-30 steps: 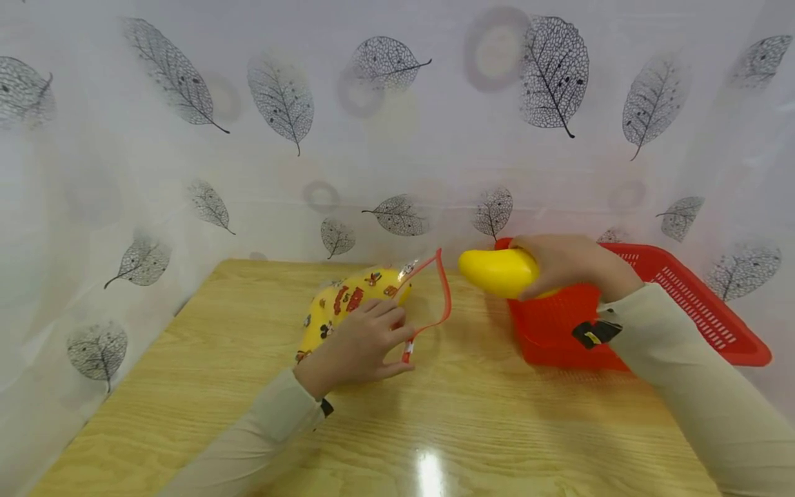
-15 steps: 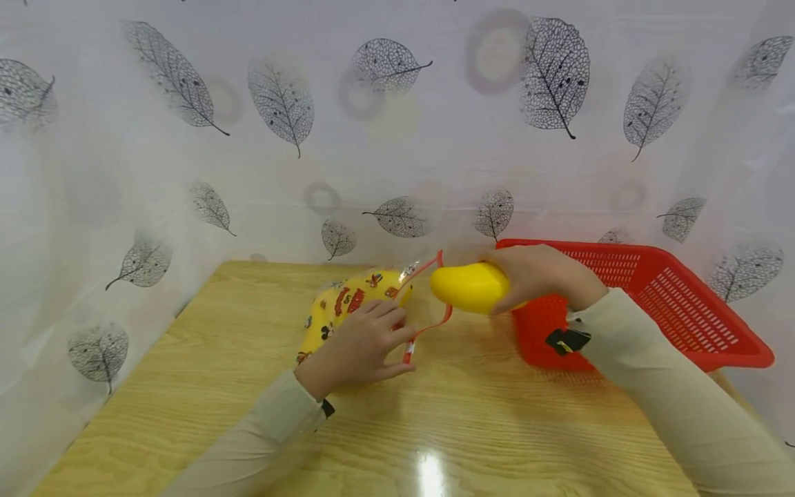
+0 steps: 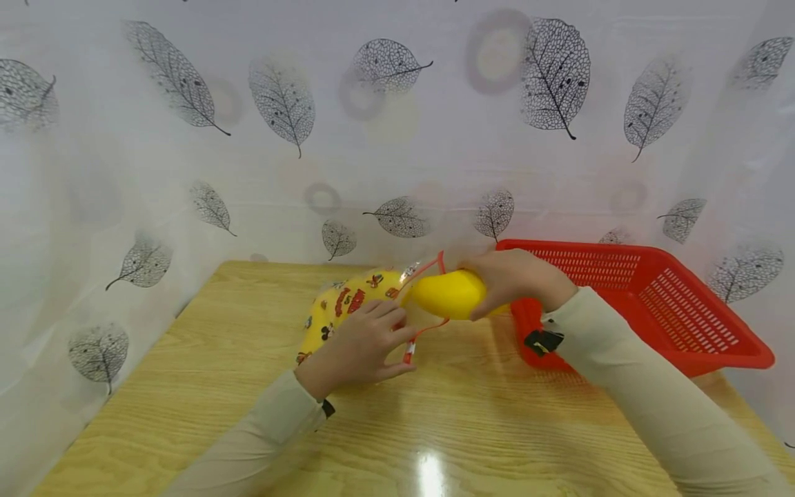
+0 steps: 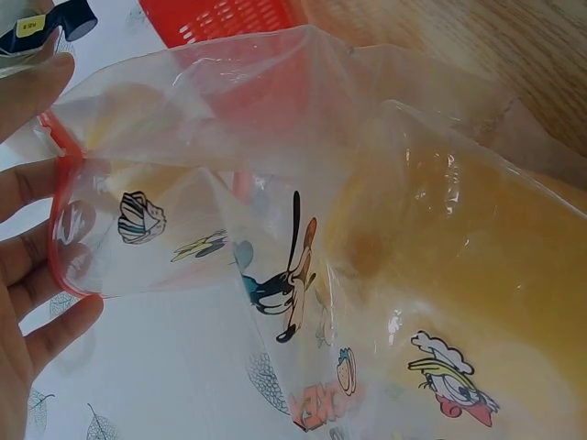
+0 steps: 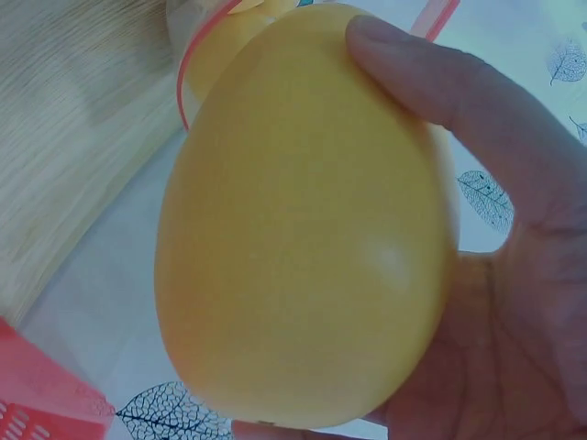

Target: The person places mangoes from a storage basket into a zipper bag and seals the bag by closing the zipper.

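A yellow mango (image 3: 452, 295) is gripped in my right hand (image 3: 512, 276); its tip is at the mouth of a clear zip bag. In the right wrist view, the thumb lies along the mango's (image 5: 303, 238) side. My left hand (image 3: 360, 342) holds the bag (image 3: 338, 304) by its red-edged opening, spreading it. Cartoon figures are printed on the plastic, and something yellow fills much of the bag (image 4: 459, 238); its exact shape is hidden. The red rim (image 4: 62, 211) crosses the left fingers in the left wrist view.
A red slotted plastic basket (image 3: 640, 304) stands at the right on the wooden table (image 3: 497, 428), behind the right forearm. At the back hangs a pale curtain (image 3: 397, 152) with leaf prints.
My right hand has carried the mango leftward and slightly down, from the basket's edge to the bag's opening. The left hand and the bag have stayed almost still.
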A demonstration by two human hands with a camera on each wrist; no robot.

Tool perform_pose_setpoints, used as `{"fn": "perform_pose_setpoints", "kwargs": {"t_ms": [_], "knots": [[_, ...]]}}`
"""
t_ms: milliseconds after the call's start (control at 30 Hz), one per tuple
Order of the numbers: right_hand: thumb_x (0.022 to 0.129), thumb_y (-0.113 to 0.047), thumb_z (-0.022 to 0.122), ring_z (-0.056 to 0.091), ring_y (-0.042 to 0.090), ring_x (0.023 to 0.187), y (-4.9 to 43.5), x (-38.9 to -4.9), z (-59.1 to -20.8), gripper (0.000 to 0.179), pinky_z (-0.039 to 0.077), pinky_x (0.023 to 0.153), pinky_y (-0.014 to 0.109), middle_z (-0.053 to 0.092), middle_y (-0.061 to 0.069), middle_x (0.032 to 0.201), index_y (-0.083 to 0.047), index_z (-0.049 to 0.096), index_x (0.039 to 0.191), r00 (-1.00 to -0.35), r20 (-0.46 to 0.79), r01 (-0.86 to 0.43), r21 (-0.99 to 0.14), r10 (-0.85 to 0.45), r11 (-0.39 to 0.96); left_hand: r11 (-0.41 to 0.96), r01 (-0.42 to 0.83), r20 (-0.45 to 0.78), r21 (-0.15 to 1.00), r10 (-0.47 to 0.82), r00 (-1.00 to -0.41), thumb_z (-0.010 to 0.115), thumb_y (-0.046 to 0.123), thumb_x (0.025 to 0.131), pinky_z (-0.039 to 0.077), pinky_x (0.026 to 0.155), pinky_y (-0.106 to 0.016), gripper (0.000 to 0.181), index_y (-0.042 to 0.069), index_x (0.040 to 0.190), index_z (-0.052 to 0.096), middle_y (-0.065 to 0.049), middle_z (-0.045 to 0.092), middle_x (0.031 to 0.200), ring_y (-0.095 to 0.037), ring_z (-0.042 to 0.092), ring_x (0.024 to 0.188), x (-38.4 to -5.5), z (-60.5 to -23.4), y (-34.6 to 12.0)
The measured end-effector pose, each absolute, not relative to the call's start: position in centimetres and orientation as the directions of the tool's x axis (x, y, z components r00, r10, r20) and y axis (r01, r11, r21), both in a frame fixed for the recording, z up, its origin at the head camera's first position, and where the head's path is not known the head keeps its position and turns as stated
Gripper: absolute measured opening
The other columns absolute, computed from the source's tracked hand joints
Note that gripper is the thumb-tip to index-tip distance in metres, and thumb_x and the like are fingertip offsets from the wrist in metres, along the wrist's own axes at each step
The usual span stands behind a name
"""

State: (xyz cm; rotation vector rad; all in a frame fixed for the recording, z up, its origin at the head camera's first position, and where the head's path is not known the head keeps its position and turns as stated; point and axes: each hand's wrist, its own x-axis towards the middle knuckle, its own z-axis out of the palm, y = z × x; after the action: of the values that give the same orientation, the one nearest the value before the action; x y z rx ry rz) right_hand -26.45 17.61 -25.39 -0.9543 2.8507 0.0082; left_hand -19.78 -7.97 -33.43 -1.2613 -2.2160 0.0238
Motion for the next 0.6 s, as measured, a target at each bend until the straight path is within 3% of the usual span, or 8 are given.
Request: {"fn": "perform_pose_setpoints", "kwargs": {"t_ms": [600], "knots": [[0.066, -0.047, 0.075, 0.053, 0.016, 0.074, 15.5, -26.9, -25.8, 0.055, 0.045, 0.066, 0.032, 0.06, -0.003, 0.091, -0.016, 0.057, 0.108, -0.757, -0.142, -0.644, -0.005, -0.638, 0.765, 0.562, 0.782, 0.444, -0.269, 0.793, -0.417, 0.066, 0.054, 0.078, 0.045, 0.094, -0.03, 0.041, 0.018, 0.098, 0.067, 0.003, 0.06, 0.093, -0.015, 0.054, 0.092, -19.7, -33.2, -7.9]]}}
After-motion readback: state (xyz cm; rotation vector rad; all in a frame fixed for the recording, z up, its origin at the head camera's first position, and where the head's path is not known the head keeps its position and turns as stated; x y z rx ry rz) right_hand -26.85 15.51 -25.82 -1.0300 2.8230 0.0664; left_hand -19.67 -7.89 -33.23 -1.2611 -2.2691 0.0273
